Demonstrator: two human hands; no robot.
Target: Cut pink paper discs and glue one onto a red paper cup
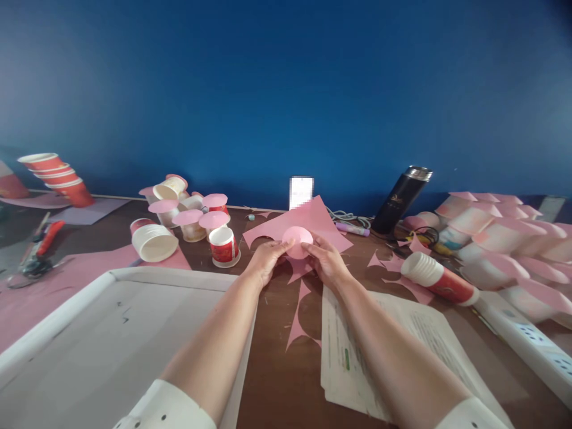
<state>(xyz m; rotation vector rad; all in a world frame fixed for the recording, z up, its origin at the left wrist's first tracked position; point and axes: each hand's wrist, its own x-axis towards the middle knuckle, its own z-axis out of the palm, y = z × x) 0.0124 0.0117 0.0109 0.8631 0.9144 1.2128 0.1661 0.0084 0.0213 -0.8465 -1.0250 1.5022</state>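
Between my two hands is a round pink paper disc (297, 238), pinched at its left and right edges. My left hand (268, 262) grips the left side with thumb on top. On the right side, my right hand (328, 259) does the same. Whether a cup sits under the disc is hidden. Behind it lies a pink paper sheet (313, 220) with curved cutouts. Pink scraps (301, 325) trail on the table toward me. Left of my hands stands a red paper cup (223, 245), near several cups topped with pink discs (214, 201).
A white shallow box (111, 345) fills the front left. Printed papers (348, 351) lie under my right forearm. A cup stack (440, 279), a power strip (522, 333) and many disc-topped cups (504, 232) are at right. A black flask (400, 199) and a phone (301, 192) stand by the wall.
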